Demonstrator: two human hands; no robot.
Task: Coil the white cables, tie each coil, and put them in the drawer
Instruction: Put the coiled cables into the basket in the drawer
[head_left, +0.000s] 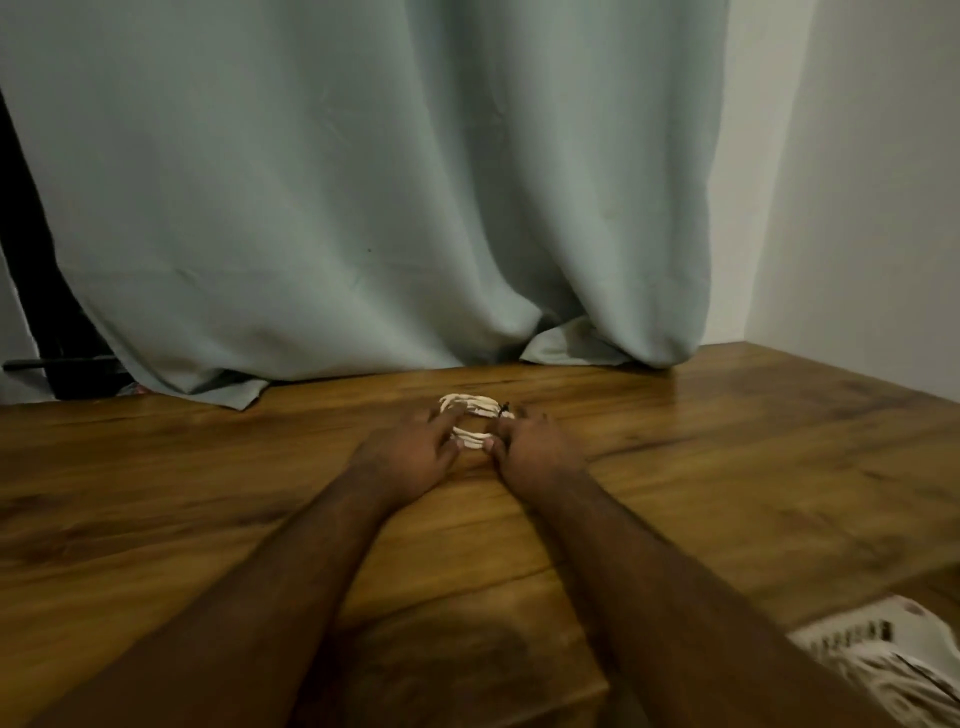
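Single head-worn wide-angle view, looking forward and down along both forearms across wooden table toward pale curtain and white wall. Hands mid-frame, fairly near. No second view to overlap.

Coil: white to cream strands, with a small black tie at its right side. Table under the coil: warm brown wood grain with darker streaks. Curtain behind the coil: plain pale grey-green. Wall right of the curtain: white. Cloth at the table's near right corner: white with dark markings, pattern blurred.
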